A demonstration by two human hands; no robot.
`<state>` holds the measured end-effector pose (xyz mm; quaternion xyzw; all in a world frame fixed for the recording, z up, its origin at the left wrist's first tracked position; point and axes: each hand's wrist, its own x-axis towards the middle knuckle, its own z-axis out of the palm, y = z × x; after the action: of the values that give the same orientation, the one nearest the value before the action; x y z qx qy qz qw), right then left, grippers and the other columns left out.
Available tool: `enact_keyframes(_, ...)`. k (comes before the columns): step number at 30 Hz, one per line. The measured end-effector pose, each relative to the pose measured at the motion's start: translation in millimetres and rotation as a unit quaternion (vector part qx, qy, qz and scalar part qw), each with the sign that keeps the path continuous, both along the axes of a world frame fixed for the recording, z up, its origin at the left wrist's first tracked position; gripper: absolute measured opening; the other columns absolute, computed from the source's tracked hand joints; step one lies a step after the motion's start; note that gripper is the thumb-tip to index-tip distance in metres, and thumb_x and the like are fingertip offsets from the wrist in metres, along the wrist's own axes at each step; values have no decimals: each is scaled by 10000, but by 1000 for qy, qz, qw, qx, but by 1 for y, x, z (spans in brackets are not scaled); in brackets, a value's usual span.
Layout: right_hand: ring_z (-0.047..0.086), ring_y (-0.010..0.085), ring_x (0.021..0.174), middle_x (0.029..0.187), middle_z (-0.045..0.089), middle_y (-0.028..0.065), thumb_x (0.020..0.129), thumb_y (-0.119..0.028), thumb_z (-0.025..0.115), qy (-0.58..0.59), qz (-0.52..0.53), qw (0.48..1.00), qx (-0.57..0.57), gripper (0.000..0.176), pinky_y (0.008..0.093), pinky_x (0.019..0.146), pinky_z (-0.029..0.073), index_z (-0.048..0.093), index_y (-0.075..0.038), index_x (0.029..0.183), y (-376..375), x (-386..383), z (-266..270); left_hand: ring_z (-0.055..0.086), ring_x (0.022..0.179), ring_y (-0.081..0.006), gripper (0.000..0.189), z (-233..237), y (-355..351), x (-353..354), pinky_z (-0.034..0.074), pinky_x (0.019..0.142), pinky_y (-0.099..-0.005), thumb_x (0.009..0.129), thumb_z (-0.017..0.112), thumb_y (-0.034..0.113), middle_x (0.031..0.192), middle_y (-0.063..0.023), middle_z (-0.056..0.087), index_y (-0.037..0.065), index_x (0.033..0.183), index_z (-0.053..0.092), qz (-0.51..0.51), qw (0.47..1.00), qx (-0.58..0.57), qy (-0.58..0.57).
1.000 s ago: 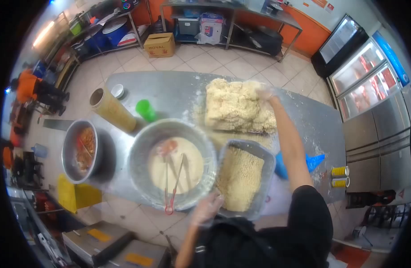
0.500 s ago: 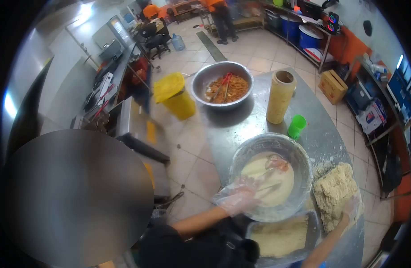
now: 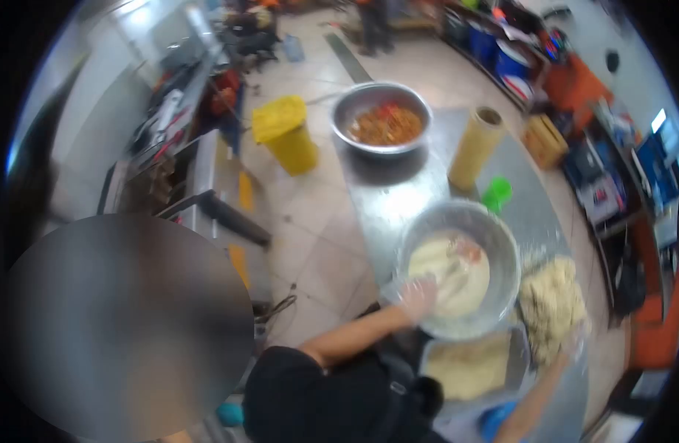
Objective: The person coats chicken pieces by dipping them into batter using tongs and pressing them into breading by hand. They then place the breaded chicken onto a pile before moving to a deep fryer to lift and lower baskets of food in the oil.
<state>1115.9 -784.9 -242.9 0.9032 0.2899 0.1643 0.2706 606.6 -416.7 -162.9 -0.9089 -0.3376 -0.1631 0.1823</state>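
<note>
My left hand point(image 3: 418, 297), in a clear plastic glove, reaches over the near left rim of a large metal bowl point(image 3: 505, 295). Its fingers look stretched out over pale batter point(image 3: 428, 258), though blurred. A reddish piece of what looks like meat point(image 3: 469, 252) lies in the batter beyond the fingertips. To the right, my right hand point(image 3: 576, 338), also gloved, rests with loose fingers against the near right side of a crumbly beige mound point(image 3: 552, 303). Just below the bowl stands a tray point(image 3: 526, 362) of beige, flour-like coating point(image 3: 469, 368).
Farther up the metal table point(image 3: 384, 196) stand a bowl of orange-brown food point(image 3: 387, 125), an upright roll of wrap point(image 3: 474, 151) and a green cup point(image 3: 497, 195). A yellow bin point(image 3: 289, 140) is on the floor at left. Shelving lines the right wall. A person point(image 3: 374, 26) stands far back.
My view has shifted and blurred, so the table's things sit slightly higher and most a little farther right. My left hand remains at the batter, my right hand at the mound.
</note>
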Motion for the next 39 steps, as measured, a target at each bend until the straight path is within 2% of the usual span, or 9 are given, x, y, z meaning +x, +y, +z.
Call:
enact_keyframes(5,471,298,1272,1462,419,155,899,-21,430,-23,70,955,287,572,365,1072,363,333,-39,1462,10,-157,74,657,891,-395,380,130,36,-17,522,771,-474,916,567,341,915,-210,675,11,1096,619,33,851,-497,165)
enact_keyframes(10,513,292,1218,1402,469,178,957,-132,378,114,-37,711,693,481,364,1039,398,376,-4,1420,20,-284,90,652,921,-398,577,109,39,-28,510,801,-494,897,593,383,948,-229,670,20,1331,478,26,895,-417,156)
enact_keyframes(15,556,286,1165,1342,519,200,1015,-243,325,191,-55,551,811,465,363,1007,434,419,31,1379,33,-336,95,659,896,-393,457,87,47,18,516,794,-490,897,582,326,910,-225,676,24,1238,539,19,915,-383,122)
enact_keyframes(20,582,275,1131,1294,564,206,1059,-338,281,229,-52,510,828,511,365,986,450,450,42,1355,35,-345,107,671,827,-389,302,-7,101,38,535,730,-481,905,560,297,882,-234,673,21,980,657,-78,966,-229,90)
enact_keyframes(23,560,259,1157,1295,576,171,1053,-357,274,269,-55,502,820,510,373,1004,416,440,-9,1386,25,-351,108,657,732,-306,183,51,118,30,524,689,-440,844,581,194,800,-165,668,31,850,664,-203,910,-275,234)
enact_keyframes(25,585,247,1071,1260,590,172,1024,-447,307,251,-62,488,834,582,381,976,412,466,6,1353,35,-357,117,646,749,-333,195,86,123,15,508,711,-463,876,534,170,815,-189,658,21,893,659,-72,795,-587,136)
enact_keyframes(29,613,221,962,1219,603,173,999,-537,335,273,-120,460,836,654,388,944,411,488,6,1329,44,-362,132,645,834,-365,284,95,142,-15,491,752,-480,946,464,227,868,-234,651,17,936,655,-102,784,-576,205)
enact_keyframes(34,614,204,944,1201,609,154,1004,-540,323,281,-120,481,821,642,377,927,419,479,-18,1342,65,-365,148,635,932,-388,469,146,122,-11,476,826,-487,953,445,414,967,-247,662,0,975,663,-36,849,-441,290)
enact_keyframes(39,622,195,916,1189,613,141,1009,-543,307,298,-132,478,816,644,361,908,433,472,-18,1344,70,-361,144,629,737,-394,472,40,164,7,480,698,-478,947,493,416,791,-224,648,-11,847,667,-136,903,-329,240)
